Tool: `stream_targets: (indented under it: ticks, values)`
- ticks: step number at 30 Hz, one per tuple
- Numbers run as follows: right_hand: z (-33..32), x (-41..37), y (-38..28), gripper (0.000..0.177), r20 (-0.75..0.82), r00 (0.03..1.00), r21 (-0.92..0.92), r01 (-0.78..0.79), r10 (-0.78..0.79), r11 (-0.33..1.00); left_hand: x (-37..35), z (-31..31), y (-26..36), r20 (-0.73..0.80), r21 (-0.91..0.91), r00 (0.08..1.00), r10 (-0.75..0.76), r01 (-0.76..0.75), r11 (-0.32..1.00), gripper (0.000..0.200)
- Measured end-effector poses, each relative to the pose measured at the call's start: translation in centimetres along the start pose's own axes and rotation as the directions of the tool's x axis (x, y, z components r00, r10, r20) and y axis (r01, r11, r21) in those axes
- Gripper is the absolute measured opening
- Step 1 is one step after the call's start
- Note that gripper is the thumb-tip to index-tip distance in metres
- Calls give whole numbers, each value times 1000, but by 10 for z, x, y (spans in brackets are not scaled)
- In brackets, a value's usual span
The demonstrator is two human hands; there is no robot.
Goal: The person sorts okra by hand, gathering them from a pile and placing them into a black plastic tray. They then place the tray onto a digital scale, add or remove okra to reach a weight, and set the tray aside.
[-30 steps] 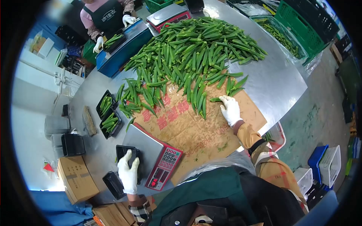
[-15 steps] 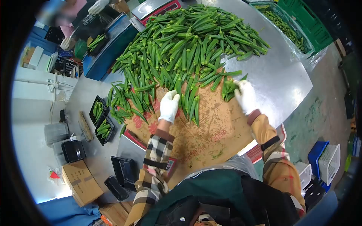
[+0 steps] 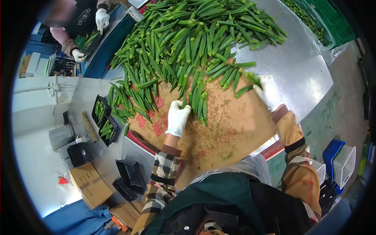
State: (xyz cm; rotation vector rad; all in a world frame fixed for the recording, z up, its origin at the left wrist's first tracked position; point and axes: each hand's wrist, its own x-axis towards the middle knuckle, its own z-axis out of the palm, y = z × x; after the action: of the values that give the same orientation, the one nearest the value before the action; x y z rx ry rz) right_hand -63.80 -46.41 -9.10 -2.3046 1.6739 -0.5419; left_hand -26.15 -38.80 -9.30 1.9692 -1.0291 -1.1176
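A large heap of green okra [image 3: 188, 43] covers the far half of a brown cardboard sheet [image 3: 235, 129] and the metal table. My left hand [image 3: 178, 119], in a white glove, is at the heap's near edge with its fingers closed on an okra pod [image 3: 184, 98]. A short row of pods [image 3: 201, 107] lies just to its right. On the right, my gloved right hand [image 3: 269, 93] is closed around okra [image 3: 252, 78], blurred and partly hidden by the fingers. Below that hand's fingertips, a single pod [image 3: 244, 91] rests on the cardboard.
Two black trays with okra [image 3: 108, 132] stand at the left. Empty black trays [image 3: 130, 176] sit nearer me, beside a cardboard box [image 3: 90, 186]. A green crate [image 3: 337, 23] is at the far right. Across a blue-sided station, a person's gloved hand [image 3: 102, 20] is above a tray.
My right hand has moved right with okra, leaving fewer pods where it was. My left hand has closed on a pod. The other person's hands have shifted, and the view has moved slightly.
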Motion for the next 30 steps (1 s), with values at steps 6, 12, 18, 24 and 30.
stream_targets:
  ticks: [6,12,18,24,30]
  values:
    - [31,-25,-33,45,182,983,-103,25,-6,994,-13,50,14,-186,243,964,189,-141,960,65]
    - [23,15,-60,38,-4,997,352,-67,73,934,-26,59,56,13,782,969,247,-163,601,98]
    - [71,90,-90,14,52,985,-137,170,-165,976,-11,49,51,61,788,984,169,-151,597,74]
    - [64,93,-89,17,70,965,-54,257,-253,965,-7,6,23,101,256,990,101,-124,959,50]
    - [2,18,-85,44,268,961,531,-208,70,822,17,-23,32,-113,76,954,277,-270,960,45]
